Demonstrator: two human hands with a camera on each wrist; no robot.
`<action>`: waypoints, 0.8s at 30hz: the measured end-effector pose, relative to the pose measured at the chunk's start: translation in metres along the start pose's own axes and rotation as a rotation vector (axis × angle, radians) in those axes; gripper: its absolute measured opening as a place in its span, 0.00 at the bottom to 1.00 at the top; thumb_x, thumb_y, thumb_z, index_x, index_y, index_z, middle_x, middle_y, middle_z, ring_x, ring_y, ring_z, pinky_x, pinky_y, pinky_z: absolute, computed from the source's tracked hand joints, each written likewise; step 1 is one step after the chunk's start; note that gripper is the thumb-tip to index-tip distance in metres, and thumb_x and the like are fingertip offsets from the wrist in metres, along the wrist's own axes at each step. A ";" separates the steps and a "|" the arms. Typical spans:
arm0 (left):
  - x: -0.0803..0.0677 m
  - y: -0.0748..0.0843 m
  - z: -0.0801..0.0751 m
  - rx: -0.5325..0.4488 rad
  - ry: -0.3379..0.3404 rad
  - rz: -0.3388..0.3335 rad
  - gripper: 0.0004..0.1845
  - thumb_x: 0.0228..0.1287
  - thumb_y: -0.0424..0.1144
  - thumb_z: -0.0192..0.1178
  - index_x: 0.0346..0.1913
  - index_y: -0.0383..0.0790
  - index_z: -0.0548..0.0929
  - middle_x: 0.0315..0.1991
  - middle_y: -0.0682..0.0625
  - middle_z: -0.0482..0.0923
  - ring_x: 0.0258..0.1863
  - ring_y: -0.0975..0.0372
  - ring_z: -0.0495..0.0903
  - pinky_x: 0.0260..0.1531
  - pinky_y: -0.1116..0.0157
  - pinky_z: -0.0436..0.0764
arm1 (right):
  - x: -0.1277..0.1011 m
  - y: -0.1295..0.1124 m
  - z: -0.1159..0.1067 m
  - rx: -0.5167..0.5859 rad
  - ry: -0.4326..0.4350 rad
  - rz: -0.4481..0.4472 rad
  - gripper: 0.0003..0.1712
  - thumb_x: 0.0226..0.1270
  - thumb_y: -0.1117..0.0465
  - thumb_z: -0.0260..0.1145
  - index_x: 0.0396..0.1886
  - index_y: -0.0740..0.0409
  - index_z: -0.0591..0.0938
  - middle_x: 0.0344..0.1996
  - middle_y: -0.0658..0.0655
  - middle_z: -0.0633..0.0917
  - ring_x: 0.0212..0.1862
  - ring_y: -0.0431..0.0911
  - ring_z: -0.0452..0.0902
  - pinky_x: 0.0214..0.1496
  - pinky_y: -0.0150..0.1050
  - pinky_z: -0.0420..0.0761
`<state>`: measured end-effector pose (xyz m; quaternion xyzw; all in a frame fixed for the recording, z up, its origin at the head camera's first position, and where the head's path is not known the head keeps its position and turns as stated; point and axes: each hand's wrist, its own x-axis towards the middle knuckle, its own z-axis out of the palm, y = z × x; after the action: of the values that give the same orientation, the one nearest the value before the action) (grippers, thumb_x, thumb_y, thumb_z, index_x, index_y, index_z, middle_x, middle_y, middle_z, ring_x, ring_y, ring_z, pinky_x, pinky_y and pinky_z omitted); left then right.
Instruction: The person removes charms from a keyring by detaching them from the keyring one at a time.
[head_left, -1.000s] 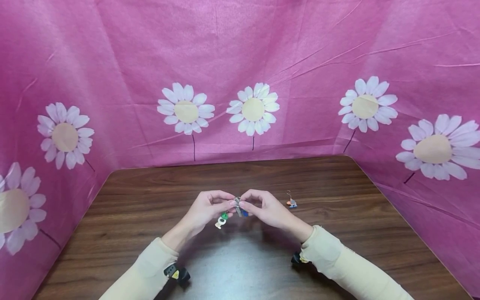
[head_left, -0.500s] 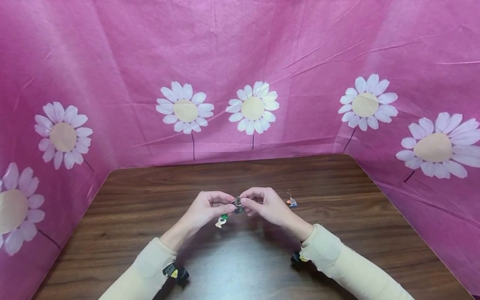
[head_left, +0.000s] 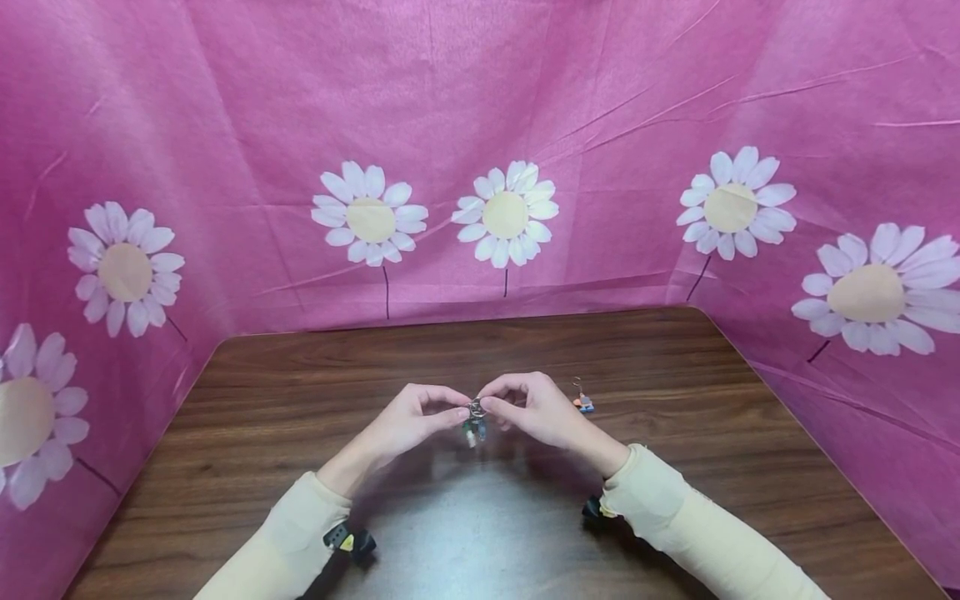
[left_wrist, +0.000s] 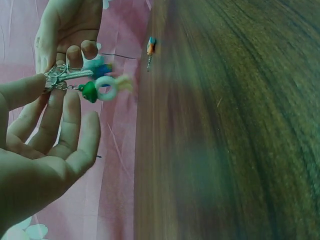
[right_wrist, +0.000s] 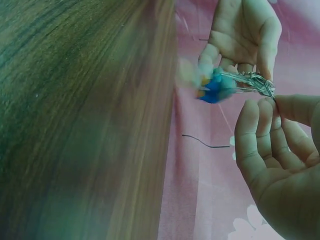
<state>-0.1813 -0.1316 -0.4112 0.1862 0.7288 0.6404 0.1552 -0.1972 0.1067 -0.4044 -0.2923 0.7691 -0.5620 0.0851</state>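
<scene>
In the head view my left hand (head_left: 408,421) and right hand (head_left: 536,412) meet above the table. Each pinches a silver metal key ring (head_left: 477,407) between thumb and fingers. Several linked rings bunch together there, clearest in the right wrist view. A charm with a green part and a white ring (left_wrist: 105,89) dangles from the bunch, along with a blue charm (right_wrist: 215,87) that is blurred. Silver chain links run between these charms and the ring. A loose keychain charm (head_left: 583,402), orange, grey and blue with a short chain, lies on the table beyond my right hand.
The brown wood-grain table (head_left: 300,375) fills the space beneath my hands. Around its far and side edges hangs a pink cloth (head_left: 435,100) printed with white daisies. Black wrist cameras (head_left: 352,542) hang below both cream sleeves.
The green-and-white charm has swung from below my left fingers to the middle, under the ring. The ring has turned between my fingertips; both hands stay nearly in place.
</scene>
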 end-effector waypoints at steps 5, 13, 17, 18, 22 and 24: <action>-0.001 0.001 -0.001 -0.020 -0.021 0.046 0.13 0.69 0.32 0.65 0.52 0.27 0.84 0.43 0.42 0.87 0.42 0.61 0.84 0.51 0.49 0.84 | 0.001 -0.003 0.000 0.004 0.007 0.009 0.08 0.72 0.64 0.68 0.44 0.64 0.87 0.31 0.62 0.87 0.29 0.57 0.84 0.33 0.45 0.88; 0.000 0.001 0.001 0.008 0.019 0.037 0.13 0.70 0.35 0.65 0.49 0.27 0.86 0.39 0.43 0.88 0.38 0.57 0.87 0.48 0.48 0.85 | 0.003 -0.005 0.003 -0.001 0.011 0.030 0.09 0.72 0.62 0.68 0.45 0.63 0.87 0.30 0.61 0.88 0.29 0.52 0.85 0.34 0.47 0.88; 0.002 0.000 0.002 -0.008 0.065 0.031 0.12 0.71 0.35 0.65 0.48 0.26 0.85 0.38 0.42 0.87 0.34 0.57 0.86 0.44 0.53 0.87 | 0.004 -0.001 0.005 0.060 0.023 0.044 0.11 0.74 0.62 0.67 0.46 0.65 0.86 0.31 0.65 0.86 0.33 0.62 0.84 0.36 0.52 0.88; 0.002 0.000 0.002 -0.026 0.081 0.026 0.13 0.71 0.34 0.64 0.48 0.25 0.85 0.38 0.42 0.87 0.34 0.58 0.86 0.44 0.54 0.87 | 0.004 0.000 0.005 0.078 0.027 0.051 0.11 0.74 0.61 0.66 0.47 0.66 0.85 0.32 0.65 0.86 0.34 0.65 0.84 0.37 0.53 0.88; 0.005 0.000 0.002 -0.115 0.151 0.002 0.14 0.71 0.33 0.64 0.49 0.22 0.83 0.37 0.41 0.87 0.32 0.59 0.86 0.43 0.56 0.88 | 0.003 0.011 0.009 0.097 0.025 0.067 0.14 0.72 0.62 0.69 0.51 0.66 0.83 0.36 0.63 0.87 0.37 0.67 0.84 0.39 0.54 0.88; 0.007 0.001 0.002 -0.143 0.183 -0.007 0.15 0.70 0.33 0.64 0.49 0.21 0.83 0.36 0.42 0.87 0.32 0.60 0.86 0.43 0.57 0.88 | 0.003 0.015 0.011 0.071 0.010 0.063 0.17 0.69 0.61 0.71 0.52 0.66 0.82 0.38 0.60 0.87 0.37 0.62 0.85 0.39 0.50 0.88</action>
<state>-0.1859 -0.1263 -0.4102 0.1128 0.6931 0.7044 0.1033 -0.1995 0.0992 -0.4216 -0.2620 0.7579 -0.5874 0.1092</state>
